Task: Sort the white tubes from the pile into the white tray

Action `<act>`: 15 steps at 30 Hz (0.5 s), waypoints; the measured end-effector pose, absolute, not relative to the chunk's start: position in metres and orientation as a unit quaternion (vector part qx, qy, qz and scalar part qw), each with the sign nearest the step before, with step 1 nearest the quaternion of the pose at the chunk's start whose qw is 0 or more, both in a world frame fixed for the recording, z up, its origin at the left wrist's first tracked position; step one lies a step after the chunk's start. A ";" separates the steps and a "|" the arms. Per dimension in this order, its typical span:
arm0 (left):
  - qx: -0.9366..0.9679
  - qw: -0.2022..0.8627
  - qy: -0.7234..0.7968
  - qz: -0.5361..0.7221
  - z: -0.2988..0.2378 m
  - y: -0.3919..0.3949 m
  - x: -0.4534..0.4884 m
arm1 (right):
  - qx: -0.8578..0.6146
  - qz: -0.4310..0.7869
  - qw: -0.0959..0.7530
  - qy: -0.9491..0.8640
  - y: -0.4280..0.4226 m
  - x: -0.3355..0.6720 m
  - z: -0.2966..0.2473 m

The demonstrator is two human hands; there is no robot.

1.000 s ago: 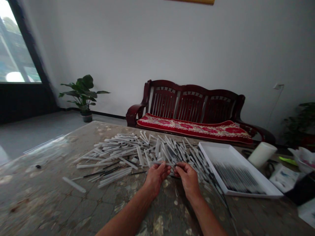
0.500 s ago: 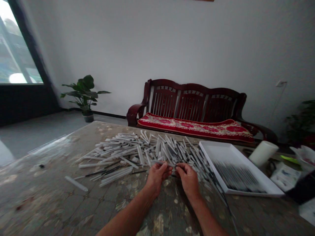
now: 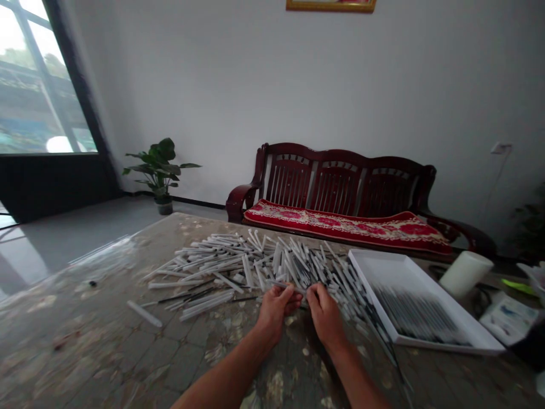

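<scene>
A wide heap of thin white sleeves and dark pens [image 3: 255, 264] lies spread across the marbled table [image 3: 106, 341]. My left hand [image 3: 275, 307] and my right hand [image 3: 326, 312] meet at the heap's near edge, both pinched on one pale, sleeved pen [image 3: 293, 286] held crosswise between them. A single white sleeve [image 3: 145, 313] lies apart at the left. To the right of my hands stands a white tray [image 3: 400, 270] with a row of dark pens [image 3: 419, 324] lying in it.
A white cylinder [image 3: 466, 274] and a small printed packet [image 3: 508, 318] sit beyond the tray at the right. Behind the table stands a dark wooden bench with a red cushion [image 3: 344, 224], and a potted plant [image 3: 159, 170] stands by the window.
The view has shifted so everything sits slightly further right and lower. My hands stay together on the same pen at the heap's edge.
</scene>
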State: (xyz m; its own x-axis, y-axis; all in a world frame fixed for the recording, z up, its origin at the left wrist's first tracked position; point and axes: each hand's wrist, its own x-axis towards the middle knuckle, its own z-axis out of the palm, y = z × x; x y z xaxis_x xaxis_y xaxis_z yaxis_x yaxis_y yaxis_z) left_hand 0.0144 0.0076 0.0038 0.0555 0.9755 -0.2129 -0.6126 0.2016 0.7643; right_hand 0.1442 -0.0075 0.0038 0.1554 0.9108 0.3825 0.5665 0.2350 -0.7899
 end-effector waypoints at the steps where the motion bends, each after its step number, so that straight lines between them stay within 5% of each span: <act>1: 0.255 0.685 0.363 0.578 0.003 0.007 0.014 | -0.592 0.182 0.472 -0.627 -0.008 0.144 0.004; 15: 0.270 0.688 0.382 0.555 0.004 0.002 0.016 | -0.615 0.179 0.435 -0.633 -0.016 0.153 0.002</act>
State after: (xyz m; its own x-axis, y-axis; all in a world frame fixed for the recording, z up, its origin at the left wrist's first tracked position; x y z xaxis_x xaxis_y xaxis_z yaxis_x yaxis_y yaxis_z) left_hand 0.0164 0.0020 0.0041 0.0930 0.9696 -0.2265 -0.5577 0.2392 0.7948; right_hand 0.1533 -0.0156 0.0024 0.1333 0.9344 0.3303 0.6227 0.1803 -0.7614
